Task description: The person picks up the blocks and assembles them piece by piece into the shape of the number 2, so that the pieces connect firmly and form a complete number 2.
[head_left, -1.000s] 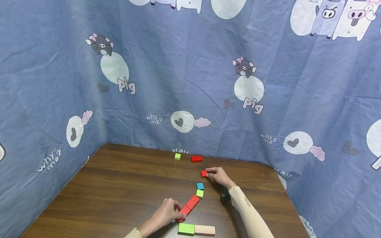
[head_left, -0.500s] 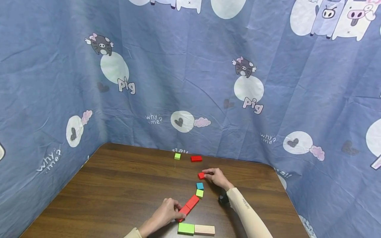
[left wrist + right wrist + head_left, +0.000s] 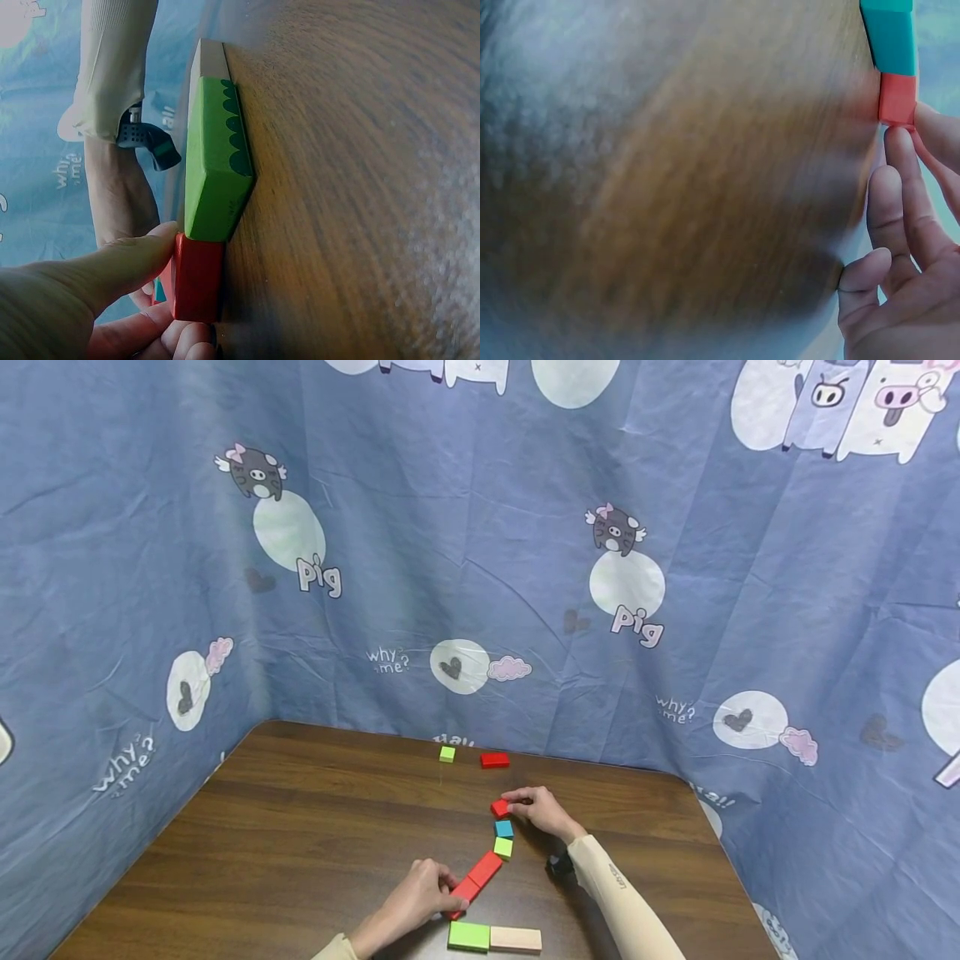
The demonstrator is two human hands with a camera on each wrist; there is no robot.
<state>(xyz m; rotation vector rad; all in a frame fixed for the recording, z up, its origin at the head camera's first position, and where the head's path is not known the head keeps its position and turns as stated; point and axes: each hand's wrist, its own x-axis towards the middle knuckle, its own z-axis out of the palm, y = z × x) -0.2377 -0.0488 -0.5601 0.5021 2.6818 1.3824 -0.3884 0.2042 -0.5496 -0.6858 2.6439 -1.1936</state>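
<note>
In the head view my left hand [image 3: 416, 895] pinches the nearer red block [image 3: 466, 891] of two laid end to end on a slant. Thumb and fingers lie along its sides in the left wrist view. A light green cube [image 3: 503, 848] sits at the far end of the farther red block [image 3: 487, 867], with a blue cube [image 3: 503, 829] just behind it. Beyond the blue cube, my right hand [image 3: 545, 812] pinches a small red block [image 3: 499, 809] between thumb and fingertips. In the right wrist view this red block [image 3: 897, 99] lines up against the teal-blue block [image 3: 891, 41].
Nearest the person, a longer green block [image 3: 469, 937] and a plain wooden block [image 3: 515, 940] lie end to end on the brown table [image 3: 315, 827]. Near the back edge rest another light green cube [image 3: 447, 755] and a red block [image 3: 494, 761]. A patterned blue cloth [image 3: 510, 568] hangs behind.
My right hand has brought the small red block nearer and to the left, up close behind the blue cube. My left hand has stayed on its red block.
</note>
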